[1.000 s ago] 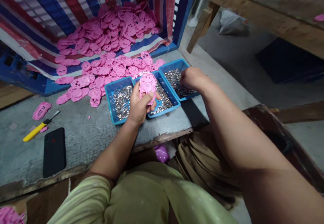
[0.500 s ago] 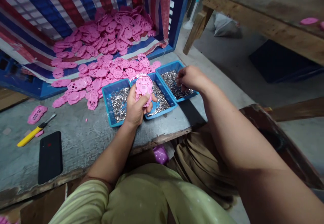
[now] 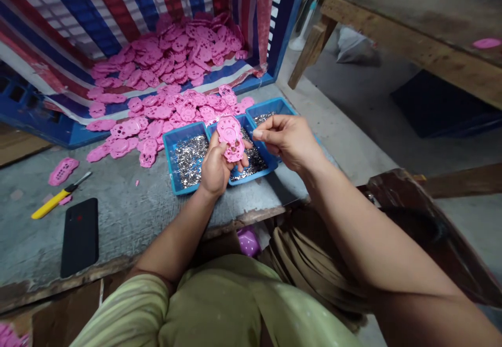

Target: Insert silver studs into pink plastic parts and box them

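Observation:
My left hand [image 3: 218, 168] grips a pink plastic casing [image 3: 230, 136] with holes and raised posts on its face, held above the blue trays. My right hand [image 3: 288, 140] is closed in a pinch just right of the casing; whatever lies between the fingertips is too small to make out. Below the hands stand a left tray [image 3: 171, 171], a middle tray [image 3: 267, 169] and a right tray [image 3: 274, 107], all blue and holding small shiny metal pieces. The right hand partly covers the right tray.
Behind the trays lies a heap of pink casings [image 3: 184, 48], spilling from a blue crate [image 3: 288, 28] with a striped liner. A yellow-handled tool [image 3: 50, 204] and a black phone [image 3: 80, 237] rest at left on the table [image 3: 129, 221]. A wooden table [image 3: 392, 33] stands at right.
My right hand has lifted out of the right tray and moved left, close to the casing. The casing in my left hand has tilted slightly, and the view has shifted a little.

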Action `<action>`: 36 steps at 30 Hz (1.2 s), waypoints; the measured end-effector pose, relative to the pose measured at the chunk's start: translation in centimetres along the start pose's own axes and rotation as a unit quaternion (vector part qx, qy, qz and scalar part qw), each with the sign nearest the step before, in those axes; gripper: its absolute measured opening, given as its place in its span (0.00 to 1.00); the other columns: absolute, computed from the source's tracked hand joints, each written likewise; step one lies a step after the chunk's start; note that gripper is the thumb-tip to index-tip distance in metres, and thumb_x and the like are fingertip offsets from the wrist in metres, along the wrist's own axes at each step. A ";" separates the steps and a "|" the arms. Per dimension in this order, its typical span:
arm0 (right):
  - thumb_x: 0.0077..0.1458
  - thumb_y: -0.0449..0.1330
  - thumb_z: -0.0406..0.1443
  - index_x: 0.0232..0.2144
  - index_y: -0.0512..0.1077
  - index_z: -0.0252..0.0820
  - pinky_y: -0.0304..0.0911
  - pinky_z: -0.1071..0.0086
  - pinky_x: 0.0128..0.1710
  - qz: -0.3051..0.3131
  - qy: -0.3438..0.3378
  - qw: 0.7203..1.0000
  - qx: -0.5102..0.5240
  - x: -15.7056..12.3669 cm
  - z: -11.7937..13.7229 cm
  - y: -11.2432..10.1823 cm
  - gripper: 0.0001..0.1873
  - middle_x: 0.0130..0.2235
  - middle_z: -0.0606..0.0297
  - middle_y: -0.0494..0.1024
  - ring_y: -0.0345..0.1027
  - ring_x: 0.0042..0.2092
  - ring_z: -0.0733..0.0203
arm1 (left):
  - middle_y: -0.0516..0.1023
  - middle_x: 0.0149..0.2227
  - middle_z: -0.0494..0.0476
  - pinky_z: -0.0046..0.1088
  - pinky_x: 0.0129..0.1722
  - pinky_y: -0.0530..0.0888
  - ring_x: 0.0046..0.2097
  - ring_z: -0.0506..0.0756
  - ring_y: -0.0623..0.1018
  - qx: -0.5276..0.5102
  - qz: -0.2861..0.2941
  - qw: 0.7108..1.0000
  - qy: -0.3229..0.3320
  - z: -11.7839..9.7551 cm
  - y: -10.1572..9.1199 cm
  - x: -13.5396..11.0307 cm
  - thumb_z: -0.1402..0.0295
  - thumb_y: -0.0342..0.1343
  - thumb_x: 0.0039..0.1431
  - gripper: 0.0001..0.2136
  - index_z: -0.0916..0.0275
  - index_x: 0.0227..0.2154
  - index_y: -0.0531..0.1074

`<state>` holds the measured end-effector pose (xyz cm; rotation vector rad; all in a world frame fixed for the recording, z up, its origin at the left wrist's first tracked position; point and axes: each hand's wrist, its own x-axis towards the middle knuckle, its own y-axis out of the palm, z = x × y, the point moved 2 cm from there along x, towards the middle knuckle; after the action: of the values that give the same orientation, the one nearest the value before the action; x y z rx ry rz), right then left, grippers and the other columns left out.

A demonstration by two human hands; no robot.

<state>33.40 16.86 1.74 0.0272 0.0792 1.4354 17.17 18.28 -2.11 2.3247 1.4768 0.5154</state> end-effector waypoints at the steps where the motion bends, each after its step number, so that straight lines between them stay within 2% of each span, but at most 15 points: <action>1: 0.40 0.78 0.43 0.22 0.73 0.41 0.50 0.70 0.20 0.000 -0.007 1.000 -0.005 -0.1 -0.2 0.3 0.19 0.20 0.71 0.70 0.52 0.20 0.71 | 0.82 0.35 0.58 0.26 0.24 0.73 0.30 0.53 0.80 -0.003 0.002 1.000 -0.001 0.1 0.0 0.0 0.58 0.54 0.61 0.27 0.64 0.61 0.61; 2: 0.40 0.78 0.44 0.22 0.74 0.41 0.56 0.69 0.23 -0.002 -0.019 1.000 -0.014 -0.1 -0.4 0.6 0.18 0.23 0.69 0.73 0.57 0.23 0.69 | 0.82 0.36 0.58 0.27 0.26 0.74 0.31 0.54 0.81 -0.005 0.004 1.000 -0.003 0.1 0.1 0.0 0.59 0.54 0.61 0.28 0.65 0.62 0.60; 4: 0.42 0.77 0.43 0.21 0.75 0.42 0.67 0.64 0.36 -0.014 -0.056 0.997 -0.049 -0.1 -0.7 0.9 0.16 0.28 0.65 0.77 0.68 0.32 0.62 | 0.81 0.36 0.58 0.29 0.28 0.77 0.32 0.55 0.82 -0.006 0.008 1.000 -0.008 0.2 0.2 0.0 0.60 0.54 0.62 0.30 0.65 0.64 0.59; 6: 0.45 0.75 0.40 0.20 0.75 0.43 0.68 0.58 0.50 -0.031 -0.091 0.992 -0.088 -0.1 -1.1 1.0 0.13 0.33 0.63 0.78 0.72 0.43 0.56 | 0.81 0.37 0.59 0.30 0.30 0.79 0.34 0.55 0.83 -0.005 0.016 1.000 -0.015 0.3 0.3 0.0 0.60 0.54 0.63 0.31 0.63 0.67 0.56; 8: 0.48 0.72 0.36 0.21 0.77 0.42 0.66 0.55 0.55 -0.041 -0.104 0.987 -0.114 -0.1 -1.4 1.0 0.09 0.37 0.61 0.78 0.72 0.48 0.54 | 0.81 0.40 0.60 0.31 0.33 0.80 0.36 0.56 0.83 -0.007 0.024 1.000 -0.017 0.4 0.4 -0.1 0.61 0.55 0.63 0.33 0.61 0.69 0.55; 12: 0.49 0.69 0.31 0.22 0.78 0.41 0.68 0.55 0.54 -0.049 -0.109 0.985 -0.127 -0.2 -1.6 1.1 0.06 0.42 0.59 0.77 0.72 0.46 0.55 | 0.81 0.46 0.62 0.33 0.36 0.83 0.41 0.58 0.84 -0.011 0.021 0.999 -0.025 0.4 0.5 -0.2 0.61 0.57 0.63 0.33 0.56 0.70 0.56; 17: 0.49 0.69 0.31 0.21 0.76 0.42 0.69 0.56 0.51 -0.050 -0.120 0.981 -0.144 -0.3 -1.3 1.3 0.07 0.39 0.61 0.77 0.72 0.43 0.56 | 0.78 0.55 0.64 0.33 0.39 0.84 0.46 0.59 0.83 -0.008 0.000 0.999 -0.037 0.4 0.4 -0.4 0.63 0.57 0.64 0.32 0.53 0.70 0.59; 22: 0.48 0.69 0.32 0.21 0.76 0.42 0.68 0.56 0.52 -0.047 -0.122 0.980 -0.149 -0.2 -1.4 1.2 0.07 0.38 0.61 0.77 0.71 0.43 0.56 | 0.75 0.61 0.62 0.34 0.44 0.85 0.51 0.60 0.82 -0.007 -0.001 0.999 -0.045 0.2 0.5 -0.5 0.65 0.56 0.64 0.32 0.50 0.71 0.58; 31: 0.45 0.71 0.32 0.23 0.75 0.44 0.68 0.58 0.49 -0.055 -0.151 0.975 -0.153 -0.3 -2.0 1.7 0.08 0.38 0.63 0.77 0.71 0.44 0.56 | 0.73 0.64 0.60 0.39 0.49 0.85 0.57 0.62 0.80 -0.002 -0.012 0.998 -0.056 0.1 0.8 -0.8 0.67 0.54 0.64 0.36 0.47 0.73 0.51; 34: 0.47 0.71 0.36 0.25 0.74 0.43 0.68 0.62 0.43 -0.048 -0.131 0.981 -0.133 0.2 -2.0 1.3 0.09 0.36 0.64 0.77 0.70 0.40 0.58 | 0.75 0.62 0.62 0.41 0.49 0.85 0.55 0.62 0.82 -0.007 0.000 0.998 -0.057 0.1 0.8 -0.7 0.67 0.55 0.62 0.38 0.50 0.74 0.49; 36: 0.52 0.69 0.38 0.29 0.74 0.43 0.68 0.63 0.40 -0.063 -0.117 0.983 -0.127 1.3 -1.9 0.1 0.07 0.34 0.65 0.78 0.70 0.37 0.61 | 0.79 0.57 0.65 0.42 0.47 0.85 0.50 0.62 0.85 -0.016 0.022 0.998 -0.060 0.0 0.8 -0.7 0.66 0.55 0.62 0.39 0.55 0.74 0.47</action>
<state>33.37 18.08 -0.22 -0.0184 -0.2910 1.2980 17.53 17.35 -1.87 2.3258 1.3554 0.4000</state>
